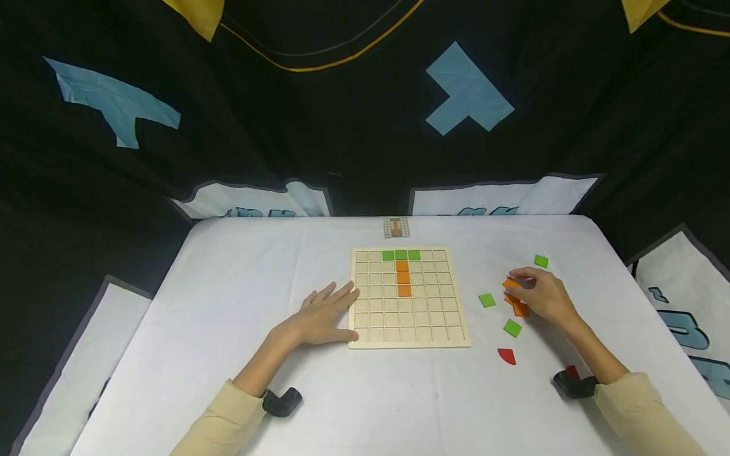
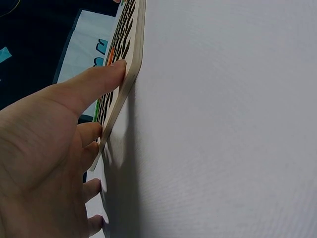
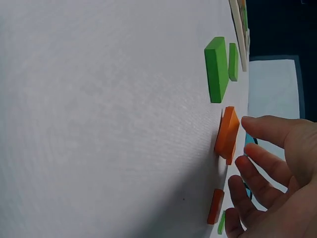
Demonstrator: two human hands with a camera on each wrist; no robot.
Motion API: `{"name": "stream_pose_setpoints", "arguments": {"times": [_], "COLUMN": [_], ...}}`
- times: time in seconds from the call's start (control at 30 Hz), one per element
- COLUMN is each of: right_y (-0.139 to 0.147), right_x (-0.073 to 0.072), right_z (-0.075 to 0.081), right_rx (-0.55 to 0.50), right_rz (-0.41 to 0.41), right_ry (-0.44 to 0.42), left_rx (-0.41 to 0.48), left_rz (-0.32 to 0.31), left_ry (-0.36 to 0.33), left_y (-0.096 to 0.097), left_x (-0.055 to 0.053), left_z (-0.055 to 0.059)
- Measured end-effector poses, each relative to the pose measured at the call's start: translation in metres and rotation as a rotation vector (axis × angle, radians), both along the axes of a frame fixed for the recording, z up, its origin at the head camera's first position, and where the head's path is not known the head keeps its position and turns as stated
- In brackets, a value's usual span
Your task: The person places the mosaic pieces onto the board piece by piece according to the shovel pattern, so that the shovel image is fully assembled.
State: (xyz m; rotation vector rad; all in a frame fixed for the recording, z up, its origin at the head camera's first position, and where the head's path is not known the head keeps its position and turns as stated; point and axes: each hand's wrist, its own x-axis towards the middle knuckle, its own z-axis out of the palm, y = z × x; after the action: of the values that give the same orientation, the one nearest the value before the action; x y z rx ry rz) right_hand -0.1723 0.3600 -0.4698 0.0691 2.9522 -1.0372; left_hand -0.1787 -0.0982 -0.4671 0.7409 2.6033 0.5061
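Observation:
A pale wooden grid board (image 1: 373,316) lies on the table. Three green tiles (image 1: 401,254) form a row in its top squares, and three orange tiles (image 1: 403,277) run down in a column below the middle one. My left hand (image 1: 322,315) rests at the board's left edge, fingers spread; in the left wrist view its thumb (image 2: 106,79) lies on the board's rim. Over a small cluster of loose orange tiles (image 1: 521,310) hovers my right hand (image 1: 540,294). The right wrist view shows its fingers loosely bent and apart beside an orange tile (image 3: 228,134), with nothing between them.
Loose green tiles (image 1: 512,327) lie around the orange cluster. A red quarter-round piece (image 1: 506,356) sits nearer me, and another red piece (image 1: 572,372) is partly hidden by the right wrist camera (image 1: 575,385). Behind the board lies a small patterned card (image 1: 396,228).

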Motion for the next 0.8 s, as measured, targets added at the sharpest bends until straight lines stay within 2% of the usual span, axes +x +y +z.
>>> {"name": "stream_pose_setpoints", "arguments": {"times": [0.27,0.8], "right_y": [-0.0005,-0.005], "right_x": [-0.0002,-0.0083], "right_z": [-0.0016,-0.0031], "right_rx": [0.0,0.017], "right_rz": [0.003,-0.042], "right_ry": [-0.034,-0.007], "left_rx": [-0.007,-0.018], "left_rz": [-0.005,0.008], "left_ry": [-0.004,0.004], "left_y": [0.0019,0.0007], "left_x": [-0.0001,0.0012], "left_z": [0.0016,-0.0008]}}
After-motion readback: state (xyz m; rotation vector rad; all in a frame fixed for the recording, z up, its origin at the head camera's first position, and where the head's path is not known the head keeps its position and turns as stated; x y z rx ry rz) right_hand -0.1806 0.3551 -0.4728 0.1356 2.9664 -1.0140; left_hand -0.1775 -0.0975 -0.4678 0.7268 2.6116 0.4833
